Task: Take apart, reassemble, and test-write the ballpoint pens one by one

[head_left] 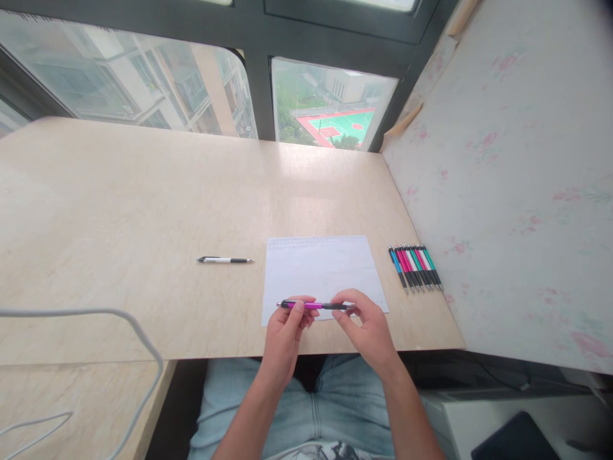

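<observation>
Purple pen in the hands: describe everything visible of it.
The purple pen is slim, plastic-looking, magenta with a black grip at its right. It is held level, crosswise, over the near edge of the white sheet. The left hand pinches its left end, the right hand its right end.

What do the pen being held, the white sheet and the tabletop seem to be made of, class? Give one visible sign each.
Pen: likely plastic, glossy magenta barrel, black grip section, perhaps rubber. Sheet: paper, thin, matte white. Tabletop: probably laminate, marble-like beige print, soft sheen at the far edge.
</observation>
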A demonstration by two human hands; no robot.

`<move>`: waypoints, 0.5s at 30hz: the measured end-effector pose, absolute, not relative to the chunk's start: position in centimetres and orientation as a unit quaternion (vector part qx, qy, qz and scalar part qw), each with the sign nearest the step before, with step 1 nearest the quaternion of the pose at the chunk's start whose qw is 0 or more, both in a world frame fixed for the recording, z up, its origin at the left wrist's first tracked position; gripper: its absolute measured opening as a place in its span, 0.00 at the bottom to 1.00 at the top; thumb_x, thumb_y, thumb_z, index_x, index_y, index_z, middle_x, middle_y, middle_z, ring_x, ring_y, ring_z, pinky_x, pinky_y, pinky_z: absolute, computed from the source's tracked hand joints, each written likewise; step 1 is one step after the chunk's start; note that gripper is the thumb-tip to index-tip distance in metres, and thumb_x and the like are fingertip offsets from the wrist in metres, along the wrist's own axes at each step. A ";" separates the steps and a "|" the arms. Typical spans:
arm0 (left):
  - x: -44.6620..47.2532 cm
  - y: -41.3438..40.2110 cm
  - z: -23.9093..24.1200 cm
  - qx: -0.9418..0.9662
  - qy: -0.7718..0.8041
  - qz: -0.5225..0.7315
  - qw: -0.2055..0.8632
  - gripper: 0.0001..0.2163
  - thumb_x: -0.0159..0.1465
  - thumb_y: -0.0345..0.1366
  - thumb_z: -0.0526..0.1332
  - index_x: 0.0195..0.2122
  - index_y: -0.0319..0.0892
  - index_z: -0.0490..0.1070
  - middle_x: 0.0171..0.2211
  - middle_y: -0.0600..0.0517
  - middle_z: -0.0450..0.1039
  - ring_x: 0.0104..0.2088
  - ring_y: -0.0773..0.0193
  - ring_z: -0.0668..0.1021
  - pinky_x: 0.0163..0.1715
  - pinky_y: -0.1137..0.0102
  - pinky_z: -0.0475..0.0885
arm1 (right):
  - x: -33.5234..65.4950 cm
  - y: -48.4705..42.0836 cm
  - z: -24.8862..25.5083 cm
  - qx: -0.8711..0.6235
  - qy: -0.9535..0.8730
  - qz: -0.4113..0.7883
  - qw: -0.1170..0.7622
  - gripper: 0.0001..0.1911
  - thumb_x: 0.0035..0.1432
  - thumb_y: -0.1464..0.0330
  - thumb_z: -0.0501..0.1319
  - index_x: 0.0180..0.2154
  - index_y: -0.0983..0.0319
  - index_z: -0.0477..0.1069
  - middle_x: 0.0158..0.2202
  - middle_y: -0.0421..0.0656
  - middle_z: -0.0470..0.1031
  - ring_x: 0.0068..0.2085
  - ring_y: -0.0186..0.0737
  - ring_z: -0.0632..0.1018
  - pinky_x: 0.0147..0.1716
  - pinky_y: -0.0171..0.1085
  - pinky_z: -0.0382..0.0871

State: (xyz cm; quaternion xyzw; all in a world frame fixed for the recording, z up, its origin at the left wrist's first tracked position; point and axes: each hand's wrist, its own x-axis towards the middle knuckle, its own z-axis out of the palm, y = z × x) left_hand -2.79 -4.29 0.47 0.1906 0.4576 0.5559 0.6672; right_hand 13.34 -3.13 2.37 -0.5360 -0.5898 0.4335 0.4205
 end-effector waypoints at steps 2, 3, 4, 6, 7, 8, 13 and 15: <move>-2.7 -4.3 0.4 0.189 0.457 0.554 0.669 0.14 0.61 0.44 0.65 0.38 0.37 0.78 0.29 0.48 0.76 0.30 0.67 0.73 0.33 0.72 0.66 | 13.4 -3.2 2.2 -0.546 -0.569 0.448 0.421 0.11 0.57 0.65 0.64 0.44 0.58 0.73 0.39 0.43 0.77 0.41 0.41 0.77 0.34 0.35 0.71; -2.7 -4.3 0.4 0.188 0.458 0.553 0.670 0.14 0.61 0.44 0.65 0.38 0.37 0.78 0.29 0.48 0.76 0.30 0.67 0.73 0.33 0.72 0.66 | 13.4 -3.2 2.1 -0.553 -0.558 0.459 0.415 0.11 0.59 0.64 0.63 0.44 0.59 0.73 0.36 0.43 0.77 0.39 0.40 0.77 0.33 0.35 0.71; -2.7 -4.3 0.3 0.188 0.458 0.552 0.671 0.14 0.61 0.44 0.65 0.38 0.37 0.78 0.29 0.48 0.76 0.30 0.67 0.73 0.33 0.72 0.66 | 13.4 -3.2 2.0 -0.560 -0.549 0.469 0.405 0.11 0.61 0.62 0.60 0.43 0.59 0.73 0.33 0.42 0.77 0.35 0.39 0.77 0.32 0.35 0.71; -2.8 -4.4 0.2 0.187 0.461 0.553 0.669 0.14 0.60 0.44 0.65 0.38 0.37 0.78 0.29 0.48 0.77 0.30 0.67 0.73 0.33 0.72 0.66 | 13.5 -3.2 1.9 -0.572 -0.541 0.481 0.386 0.13 0.64 0.60 0.56 0.37 0.60 0.75 0.26 0.41 0.75 0.29 0.37 0.76 0.30 0.35 0.70; -2.8 -4.3 0.1 0.186 0.462 0.554 0.667 0.14 0.60 0.44 0.65 0.38 0.37 0.78 0.29 0.48 0.77 0.30 0.67 0.73 0.34 0.72 0.66 | 13.5 -3.2 1.9 -0.577 -0.540 0.478 0.383 0.14 0.65 0.60 0.56 0.35 0.61 0.75 0.24 0.40 0.75 0.28 0.37 0.75 0.30 0.36 0.70; -2.9 -4.3 0.1 0.184 0.461 0.556 0.666 0.13 0.60 0.44 0.65 0.38 0.37 0.78 0.29 0.48 0.77 0.31 0.67 0.73 0.34 0.72 0.66 | 13.5 -3.2 1.9 -0.581 -0.544 0.469 0.383 0.14 0.64 0.60 0.56 0.33 0.61 0.75 0.25 0.41 0.75 0.28 0.37 0.76 0.30 0.36 0.70; -2.9 -4.2 0.2 0.174 0.453 0.566 0.666 0.13 0.60 0.43 0.65 0.38 0.37 0.78 0.28 0.48 0.76 0.30 0.68 0.73 0.33 0.72 0.66 | 13.4 -3.1 2.2 -0.556 -0.568 0.430 0.428 0.11 0.57 0.62 0.64 0.40 0.60 0.74 0.40 0.47 0.78 0.42 0.44 0.78 0.32 0.36 0.73; -2.8 -4.2 0.4 0.172 0.453 0.564 0.669 0.13 0.60 0.43 0.66 0.38 0.37 0.78 0.28 0.48 0.76 0.30 0.67 0.73 0.33 0.72 0.66 | 13.3 -3.1 2.1 -0.560 -0.539 0.454 0.435 0.16 0.57 0.59 0.63 0.45 0.60 0.72 0.40 0.47 0.78 0.40 0.43 0.78 0.28 0.34 0.71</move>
